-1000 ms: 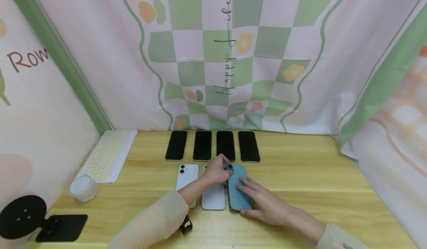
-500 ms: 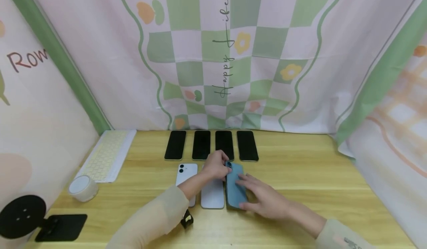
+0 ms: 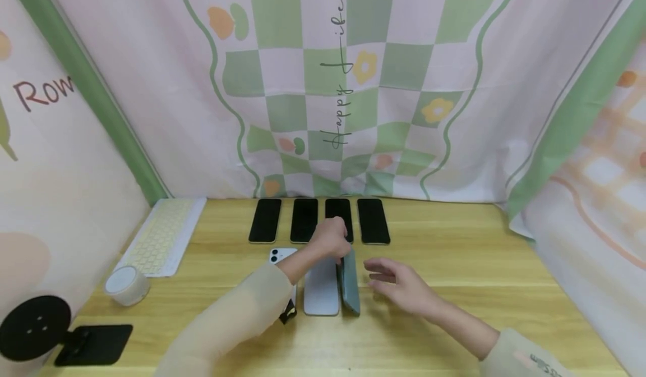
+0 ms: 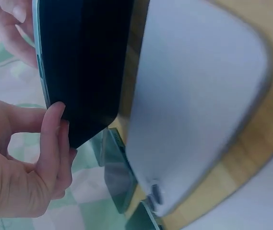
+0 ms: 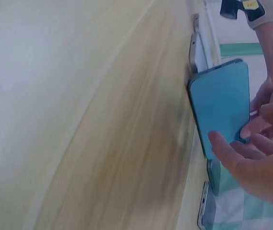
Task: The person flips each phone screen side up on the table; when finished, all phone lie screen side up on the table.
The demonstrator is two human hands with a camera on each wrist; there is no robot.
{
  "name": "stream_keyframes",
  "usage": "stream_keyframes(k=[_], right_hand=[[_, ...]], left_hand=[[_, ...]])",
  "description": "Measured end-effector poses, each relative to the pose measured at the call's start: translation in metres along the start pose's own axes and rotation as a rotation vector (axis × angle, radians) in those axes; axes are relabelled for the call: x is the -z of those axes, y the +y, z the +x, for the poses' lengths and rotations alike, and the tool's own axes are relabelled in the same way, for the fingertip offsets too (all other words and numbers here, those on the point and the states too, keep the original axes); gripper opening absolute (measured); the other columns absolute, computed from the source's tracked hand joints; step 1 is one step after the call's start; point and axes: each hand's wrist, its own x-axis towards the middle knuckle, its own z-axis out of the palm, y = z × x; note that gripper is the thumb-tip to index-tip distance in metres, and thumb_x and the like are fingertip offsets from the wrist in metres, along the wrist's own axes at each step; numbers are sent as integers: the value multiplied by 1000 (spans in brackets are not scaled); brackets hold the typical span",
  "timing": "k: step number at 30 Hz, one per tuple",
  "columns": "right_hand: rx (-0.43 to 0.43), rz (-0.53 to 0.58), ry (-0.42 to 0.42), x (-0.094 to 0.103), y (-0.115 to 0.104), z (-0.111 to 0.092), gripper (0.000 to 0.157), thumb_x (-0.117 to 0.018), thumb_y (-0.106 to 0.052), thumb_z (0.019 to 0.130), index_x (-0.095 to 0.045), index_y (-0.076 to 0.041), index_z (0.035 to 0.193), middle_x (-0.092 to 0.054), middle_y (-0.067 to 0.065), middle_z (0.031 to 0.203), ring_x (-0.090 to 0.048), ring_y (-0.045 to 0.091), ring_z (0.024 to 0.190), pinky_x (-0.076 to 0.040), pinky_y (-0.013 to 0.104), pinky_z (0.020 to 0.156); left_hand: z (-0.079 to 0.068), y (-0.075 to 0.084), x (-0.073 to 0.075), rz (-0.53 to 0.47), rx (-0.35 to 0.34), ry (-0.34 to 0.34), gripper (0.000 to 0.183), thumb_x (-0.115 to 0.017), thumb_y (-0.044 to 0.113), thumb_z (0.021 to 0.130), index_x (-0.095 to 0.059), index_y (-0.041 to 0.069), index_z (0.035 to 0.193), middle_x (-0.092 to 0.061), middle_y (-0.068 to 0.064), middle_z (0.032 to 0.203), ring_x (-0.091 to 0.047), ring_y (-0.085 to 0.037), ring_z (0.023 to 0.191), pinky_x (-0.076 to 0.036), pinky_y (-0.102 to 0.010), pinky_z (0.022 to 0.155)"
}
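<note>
A blue-green smartphone (image 3: 350, 288) is tipped up on its long edge, and my left hand (image 3: 331, 239) pinches it at its far end. In the left wrist view, thumb and fingers of the left hand (image 4: 30, 160) grip a corner, and the dark screen (image 4: 86, 62) faces that camera. The phone's blue back (image 5: 221, 98) faces the right wrist camera. My right hand (image 3: 404, 288) hovers just right of the phone, apart from it, fingers loosely bent and holding nothing. Left of the tilted phone a white smartphone (image 3: 321, 295) lies back up; another white smartphone (image 3: 284, 253) is partly under my left arm.
Several phones (image 3: 373, 221) lie screen up in a row at the back, one partly behind my left hand. On the left are a white keyboard (image 3: 161, 237), a round white container (image 3: 126, 285) and a black stand (image 3: 93, 344). A patterned curtain (image 3: 328, 85) hangs behind the table.
The blue-green phone has gone from lying flat, back up, to standing tilted on its long edge, turned by my left hand. My right hand has let go of it and moved slightly right.
</note>
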Motion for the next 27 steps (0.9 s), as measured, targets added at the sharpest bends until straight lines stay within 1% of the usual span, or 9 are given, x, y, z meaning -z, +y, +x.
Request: stream_keyframes(k=[2, 3, 7, 11, 13, 14, 18, 21, 27], right_hand=[[-47, 92, -15, -1, -2, -1, 51, -61, -10, 101, -48, 15, 144, -52, 39, 146, -61, 51, 129, -63, 35, 94], [-72, 136, -17, -1, -3, -1, 52, -61, -9, 101, -46, 16, 144, -50, 40, 148, -60, 52, 130, -63, 34, 94], [-157, 274, 6, -2, -6, -2, 57, -60, -8, 101, -39, 19, 147, -46, 42, 150, -62, 50, 128, -64, 38, 93], [-219, 352, 48, -2, -6, -4, 61, -62, -9, 101, -36, 20, 148, -48, 42, 148, -68, 44, 122, -63, 43, 94], [-238, 381, 64, -2, -5, -5, 62, -63, -8, 101, -35, 20, 149, -48, 42, 148, -69, 41, 121, -63, 44, 94], [-244, 395, 69, -2, -5, -6, 62, -63, -8, 101, -35, 20, 149, -47, 43, 148, -70, 39, 120, -63, 44, 95], [-248, 418, 67, -1, -3, -6, 63, -64, -9, 101, -35, 20, 149, -49, 42, 147, -72, 32, 117, -63, 44, 95], [-270, 412, 70, -2, -3, -6, 63, -65, -11, 101, -37, 18, 150, -50, 40, 147, -72, 28, 116, -63, 42, 94], [-336, 376, 151, -6, -5, -4, 60, -70, -12, 98, -45, 13, 147, -56, 36, 142, -72, 26, 113, -65, 38, 88]], left_hand=[[3, 6, 0, 38, -15, -23, 49, -62, 1, 89, -34, 17, 52, -56, -6, 44, -76, -24, 61, -22, -23, 45], [4, 9, -1, 53, -25, -21, 50, -63, 2, 90, -36, 17, 50, -53, -1, 41, -76, -24, 61, -24, -23, 43], [5, 14, -5, 41, -21, -9, 47, -66, 4, 88, -39, 15, 52, -66, -4, 49, -76, -23, 62, -24, -24, 44], [3, 11, -10, -15, -3, 28, 11, -71, 11, 88, -62, 9, 84, -78, -6, 83, -75, -23, 78, -45, -26, 60], [2, 9, -13, -53, -19, 30, 21, -74, 16, 89, -65, 9, 108, -76, -7, 98, -73, -22, 85, -55, -30, 78], [2, 8, -14, -79, -35, 27, 32, -75, 19, 91, -63, 9, 118, -76, -7, 99, -73, -21, 85, -57, -33, 88], [1, 5, -19, -212, -81, -13, 35, -74, 25, 95, -61, 8, 123, -75, -7, 78, -76, -19, 66, -58, -35, 95], [1, 3, -23, -277, -94, -18, 37, -74, 28, 96, -60, 8, 124, -70, -5, 66, -74, -17, 57, -60, -31, 83], [1, 2, -27, -319, -100, -12, 39, -74, 33, 97, -59, 9, 124, -69, -5, 69, -73, -17, 56, -54, -23, 64]])
